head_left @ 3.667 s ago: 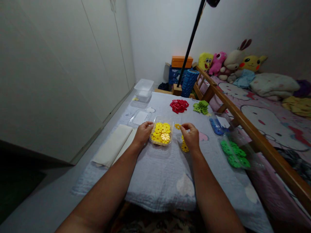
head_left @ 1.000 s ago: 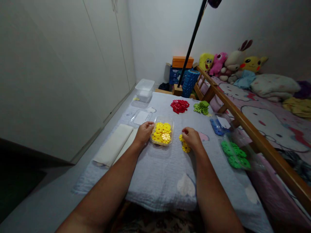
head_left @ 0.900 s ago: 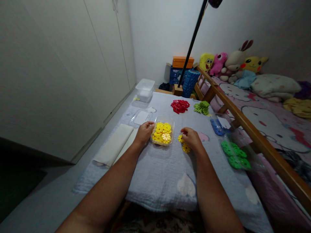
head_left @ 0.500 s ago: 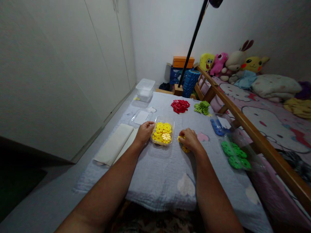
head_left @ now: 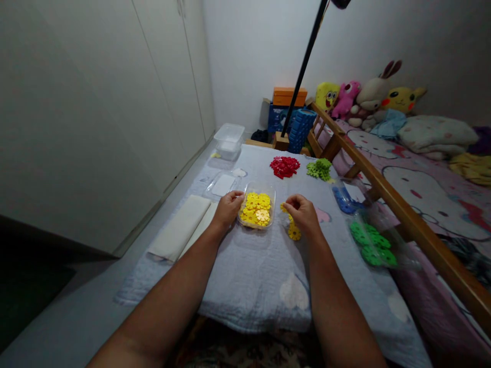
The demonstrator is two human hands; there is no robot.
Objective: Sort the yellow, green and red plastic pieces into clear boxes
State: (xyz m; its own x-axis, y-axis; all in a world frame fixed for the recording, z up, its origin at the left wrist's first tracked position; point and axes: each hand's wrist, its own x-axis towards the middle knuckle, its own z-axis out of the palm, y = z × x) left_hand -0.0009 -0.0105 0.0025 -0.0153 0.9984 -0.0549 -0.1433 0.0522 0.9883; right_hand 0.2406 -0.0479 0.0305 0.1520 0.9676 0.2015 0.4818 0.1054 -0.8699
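— Now, right hand (head_left: 305, 214) versus half a second ago?
— Lifted off the loose yellow pieces (head_left: 294, 232); pinches one yellow piece (head_left: 283, 207) just right of the tray (head_left: 256, 185), frame centre.
— Left hand (head_left: 228, 208)?
— Unchanged, fingers curled on the tray's left rim. One piece fewer on the worktop (head_left: 261, 276).

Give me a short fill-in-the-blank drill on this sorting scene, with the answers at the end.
1. The left hand touches a clear tub filled with ____ pieces.
2. The right hand pinches one such piece just to the ____ of that tub.
3. The pile lying left of the light green pile is ____.

Missing words: yellow; right; red
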